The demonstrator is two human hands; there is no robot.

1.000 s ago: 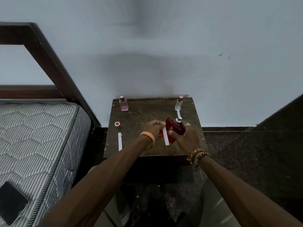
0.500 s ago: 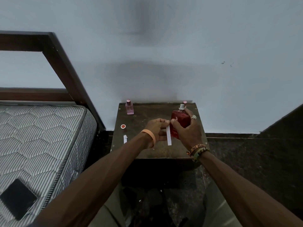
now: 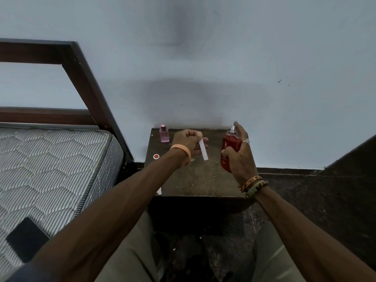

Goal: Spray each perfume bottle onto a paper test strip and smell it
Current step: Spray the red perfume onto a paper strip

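Holding the red bottle [image 3: 228, 148] upright above the table's [image 3: 203, 180] right edge, the right hand [image 3: 240, 157] wraps thumb and fingers round it, forefinger laid over the sprayer; I cannot tell whether it presses. The left hand [image 3: 188, 142] pinches the strip [image 3: 203, 149] by its top end, other fingers curled, and the paper hangs tilted. An open gap separates strip and bottle. The table backs against the wall [image 3: 264, 58], with the mattress [image 3: 50, 169] close on its left. A pink bottle [image 3: 164, 133] stands at the back left corner, and a red cap [image 3: 156, 156] lies near the left edge. The red bottle bears a gold "R"; smaller print is unreadable. Half a second ago the strip was just beside the bottle; the hands have since parted.
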